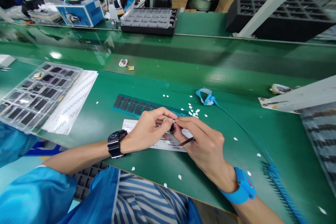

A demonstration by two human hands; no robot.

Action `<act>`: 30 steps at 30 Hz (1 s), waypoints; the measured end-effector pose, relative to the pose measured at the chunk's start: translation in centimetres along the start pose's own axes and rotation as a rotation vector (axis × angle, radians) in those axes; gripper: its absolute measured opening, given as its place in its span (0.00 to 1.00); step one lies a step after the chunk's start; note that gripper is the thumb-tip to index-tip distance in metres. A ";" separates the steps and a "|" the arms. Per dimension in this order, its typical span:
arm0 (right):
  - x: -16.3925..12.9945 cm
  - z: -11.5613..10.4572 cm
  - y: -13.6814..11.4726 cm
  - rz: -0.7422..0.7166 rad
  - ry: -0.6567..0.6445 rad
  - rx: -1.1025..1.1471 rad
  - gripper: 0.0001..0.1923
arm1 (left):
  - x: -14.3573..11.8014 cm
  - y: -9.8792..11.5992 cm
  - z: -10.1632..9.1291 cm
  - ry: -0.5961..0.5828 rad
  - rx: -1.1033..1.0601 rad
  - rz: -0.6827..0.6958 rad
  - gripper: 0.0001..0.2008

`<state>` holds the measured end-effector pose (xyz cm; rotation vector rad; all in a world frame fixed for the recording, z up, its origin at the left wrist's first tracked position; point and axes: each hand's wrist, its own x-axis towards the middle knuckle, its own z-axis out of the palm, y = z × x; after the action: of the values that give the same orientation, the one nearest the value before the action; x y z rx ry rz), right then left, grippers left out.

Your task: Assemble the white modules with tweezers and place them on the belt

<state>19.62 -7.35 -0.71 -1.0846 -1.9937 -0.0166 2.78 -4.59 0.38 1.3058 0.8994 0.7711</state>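
The left hand and the right hand were close together, above a white paper on the green surface. Between them was a small dark piece, which the left hand pinched; whether the right fingertips also touched it, one could not tell. The right hand gripped a thin dark tool. Just behind lay a sheet of black strips, near some white bits.

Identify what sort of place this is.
Likely a small-electronics assembly workshop. Evidence: a clear compartment tray of flat dark pieces, a blue strap on a coiled cord, possibly antistatic, and a blue instrument box at the back.
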 end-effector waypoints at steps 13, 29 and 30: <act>1.9 -3.2 4.5 0.803 -0.279 0.643 0.44 | 1.4 0.2 -2.4 -0.284 0.151 -0.307 0.12; 0.9 -2.3 6.8 0.995 -0.539 0.826 0.26 | 0.9 -0.5 -1.8 -0.292 0.374 -0.233 0.15; 0.9 -2.3 6.8 0.990 -0.545 0.828 0.26 | 0.9 -0.4 -1.8 -0.290 0.380 -0.231 0.15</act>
<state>25.64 -3.36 -1.07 -1.4251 -1.3859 1.5975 1.60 -3.07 -0.23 1.5625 0.9670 0.2254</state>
